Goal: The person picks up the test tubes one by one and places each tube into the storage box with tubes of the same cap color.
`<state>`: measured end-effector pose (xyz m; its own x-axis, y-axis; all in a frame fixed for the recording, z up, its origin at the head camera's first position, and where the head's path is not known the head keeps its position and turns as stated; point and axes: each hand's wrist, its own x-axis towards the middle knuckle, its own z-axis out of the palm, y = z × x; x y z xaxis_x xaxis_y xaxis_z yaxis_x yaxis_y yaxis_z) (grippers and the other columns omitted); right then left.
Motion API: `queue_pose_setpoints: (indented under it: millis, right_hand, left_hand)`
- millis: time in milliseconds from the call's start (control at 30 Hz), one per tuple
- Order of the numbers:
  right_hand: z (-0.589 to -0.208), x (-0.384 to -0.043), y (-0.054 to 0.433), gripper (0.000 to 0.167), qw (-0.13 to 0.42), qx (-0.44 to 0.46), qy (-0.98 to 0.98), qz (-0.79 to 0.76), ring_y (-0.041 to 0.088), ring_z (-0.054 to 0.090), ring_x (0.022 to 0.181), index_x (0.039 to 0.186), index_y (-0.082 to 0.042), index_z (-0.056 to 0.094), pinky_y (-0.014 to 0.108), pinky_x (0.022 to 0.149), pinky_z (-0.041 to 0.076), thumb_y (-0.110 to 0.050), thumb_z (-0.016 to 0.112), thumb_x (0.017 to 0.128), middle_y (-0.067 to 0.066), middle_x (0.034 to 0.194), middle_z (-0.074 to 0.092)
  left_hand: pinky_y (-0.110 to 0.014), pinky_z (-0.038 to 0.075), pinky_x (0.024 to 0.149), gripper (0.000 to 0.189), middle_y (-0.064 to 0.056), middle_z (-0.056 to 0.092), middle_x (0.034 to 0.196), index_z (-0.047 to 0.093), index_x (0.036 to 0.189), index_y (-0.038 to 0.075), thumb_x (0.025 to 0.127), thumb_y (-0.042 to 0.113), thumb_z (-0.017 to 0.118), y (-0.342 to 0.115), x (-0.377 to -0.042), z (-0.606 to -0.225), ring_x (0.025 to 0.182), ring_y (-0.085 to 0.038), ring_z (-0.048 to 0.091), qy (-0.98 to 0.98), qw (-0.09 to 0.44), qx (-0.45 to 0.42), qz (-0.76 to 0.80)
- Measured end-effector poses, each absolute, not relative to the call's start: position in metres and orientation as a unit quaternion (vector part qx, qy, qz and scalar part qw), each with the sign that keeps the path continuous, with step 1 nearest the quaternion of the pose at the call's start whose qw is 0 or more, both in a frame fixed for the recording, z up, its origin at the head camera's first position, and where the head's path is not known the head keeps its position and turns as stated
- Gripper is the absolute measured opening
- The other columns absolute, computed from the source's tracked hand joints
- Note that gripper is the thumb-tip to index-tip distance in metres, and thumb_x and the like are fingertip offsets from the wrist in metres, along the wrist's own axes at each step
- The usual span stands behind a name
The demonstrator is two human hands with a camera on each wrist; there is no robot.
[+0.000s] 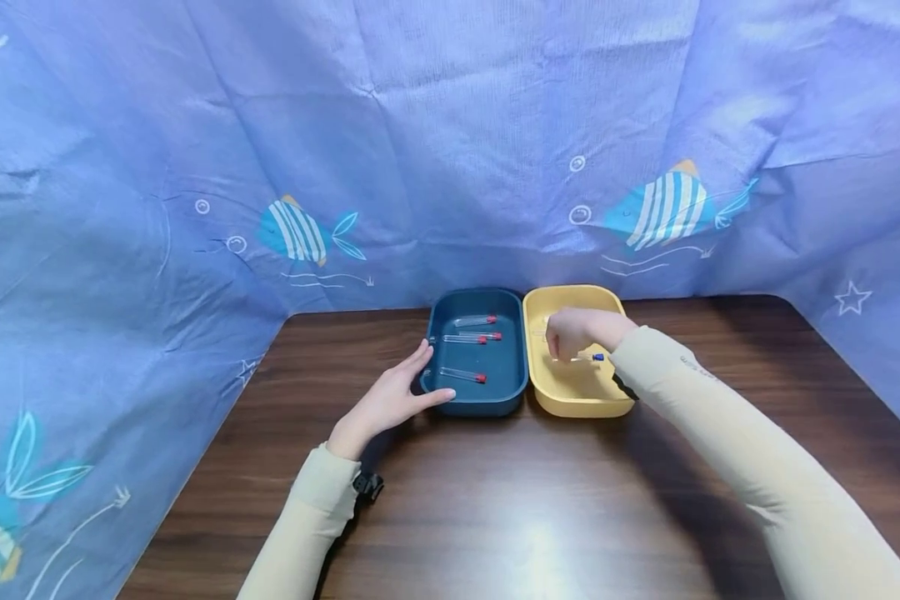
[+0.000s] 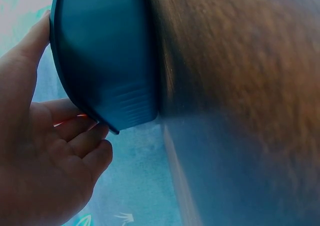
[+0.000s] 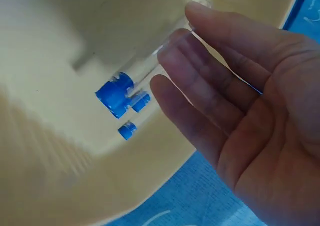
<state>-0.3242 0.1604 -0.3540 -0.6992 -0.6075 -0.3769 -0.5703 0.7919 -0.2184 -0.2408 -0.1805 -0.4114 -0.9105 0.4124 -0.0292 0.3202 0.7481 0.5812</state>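
Observation:
My right hand (image 1: 576,332) is down inside the yellow tray (image 1: 581,408). In the right wrist view, its thumb and fingers pinch a clear test tube (image 3: 151,59) with a blue cap (image 3: 115,95). Beyond that tube, two more blue caps (image 3: 127,130) show, their tubes partly behind the fingers. My left hand (image 1: 390,396) rests at the near left corner of the dark blue tray (image 1: 487,408), thumb and fingers spread along the rim. Several clear test tubes with red caps (image 1: 480,378) lie in that blue tray.
Both trays stand side by side on a dark brown wooden table (image 1: 450,500), near its back edge. A blue cloth (image 1: 450,150) printed with fish hangs behind them and along the sides. Light glares off the tabletop in front.

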Motion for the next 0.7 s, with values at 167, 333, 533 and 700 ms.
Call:
queue_pose_setpoints:
  millis: [167,333,533,700]
  right_hand:
    - [-0.359,-0.331,0.16,0.016,0.285,-0.286,0.914,-0.036,0.007,0.048,0.059,0.083,-0.01,0.076,0.019,0.056,0.041,0.003,0.067,0.08,-0.005,0.069,0.059]
    - [-0.363,-0.34,0.164,0.013,0.313,-0.264,0.91,-0.064,0.006,0.045,0.055,0.082,-0.006,0.074,0.016,0.053,0.038,0.005,0.07,0.078,-0.006,0.061,0.054]
    - [-0.365,-0.34,0.166,0.012,0.314,-0.257,0.911,-0.071,0.006,0.046,0.056,0.081,-0.006,0.071,0.017,0.054,0.04,0.005,0.073,0.078,-0.006,0.064,0.054]
    - [-0.365,-0.335,0.16,0.016,0.288,-0.26,0.921,-0.032,0.008,0.047,0.054,0.078,-0.008,0.069,0.019,0.051,0.04,0.007,0.072,0.076,-0.004,0.06,0.055]
  left_hand:
    - [-0.048,0.03,0.118,0.101,0.004,0.012,0.168,0.024,0.161,0.014,0.087,0.071,0.061,-0.179,-0.239,-0.412,0.151,-0.022,0.023,0.933,0.076,0.195,0.294]
    - [-0.048,0.03,0.117,0.1,0.002,0.013,0.168,0.025,0.161,0.013,0.088,0.069,0.062,-0.179,-0.239,-0.41,0.151,-0.022,0.024,0.929,0.072,0.199,0.303]
    - [-0.047,0.03,0.118,0.1,0.003,0.013,0.168,0.025,0.161,0.011,0.088,0.07,0.062,-0.178,-0.239,-0.41,0.151,-0.021,0.023,0.929,0.071,0.2,0.302]
    - [-0.047,0.03,0.118,0.1,0.003,0.014,0.167,0.026,0.16,0.011,0.088,0.069,0.062,-0.181,-0.239,-0.411,0.151,-0.021,0.023,0.928,0.068,0.2,0.306]
